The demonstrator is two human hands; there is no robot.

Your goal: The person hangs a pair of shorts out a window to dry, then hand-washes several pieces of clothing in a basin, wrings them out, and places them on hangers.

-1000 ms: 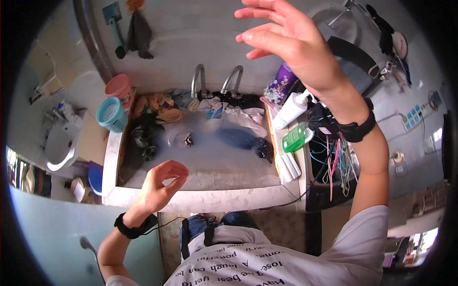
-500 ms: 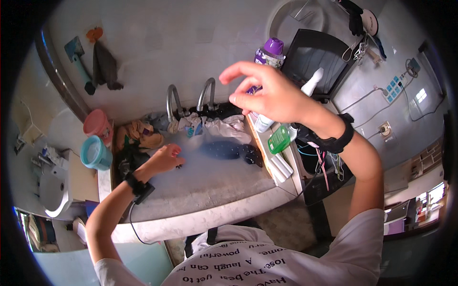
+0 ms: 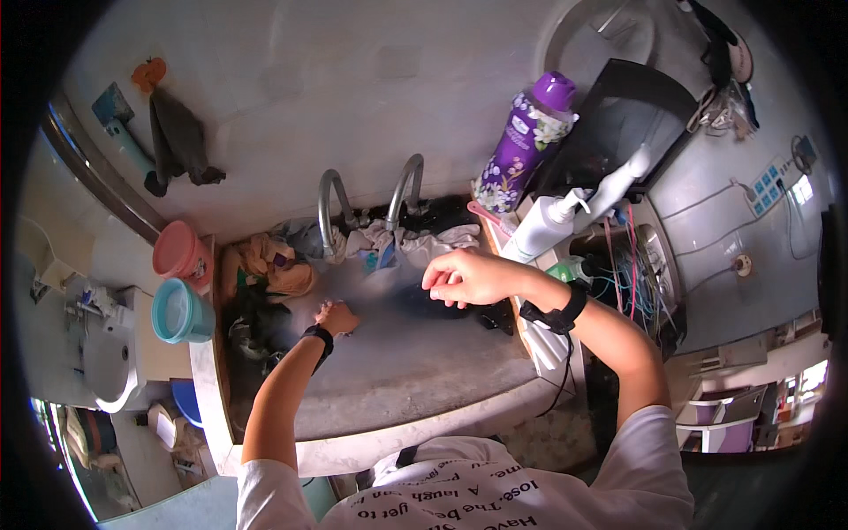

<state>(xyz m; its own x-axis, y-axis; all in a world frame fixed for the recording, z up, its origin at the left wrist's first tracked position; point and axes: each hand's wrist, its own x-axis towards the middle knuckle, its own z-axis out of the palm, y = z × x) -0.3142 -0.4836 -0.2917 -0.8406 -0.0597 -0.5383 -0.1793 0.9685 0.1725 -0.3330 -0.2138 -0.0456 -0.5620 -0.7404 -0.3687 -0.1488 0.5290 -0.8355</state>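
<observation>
My left hand (image 3: 336, 318) is low over the cloudy grey water of the sink (image 3: 389, 389), its fingers curled inward. What they hold, if anything, is hidden. My right hand (image 3: 470, 276) hangs over the right part of the basin, its fingers bent and pressed together; nothing I can name shows in them. Dark blue cloth (image 3: 428, 302) lies in the water below it. Brown clothes (image 3: 281, 263) and dark clothes (image 3: 256, 322) are heaped along the left side. Pale cloth (image 3: 442, 240) lies at the back under two curved metal taps (image 3: 329, 208).
A purple bottle (image 3: 521, 146), a white pump bottle (image 3: 543, 225) and a green-labelled bottle (image 3: 568, 268) stand on the right ledge. Pink (image 3: 181, 252) and turquoise (image 3: 181, 311) buckets sit at the left corner. A brush (image 3: 128, 141) and a grey cloth (image 3: 179, 137) hang on the wall.
My right hand has come down from above the right ledge to over the basin, its fingers drawing closer together. My left hand stays low over the water, fingers more curled. The view has shifted.
</observation>
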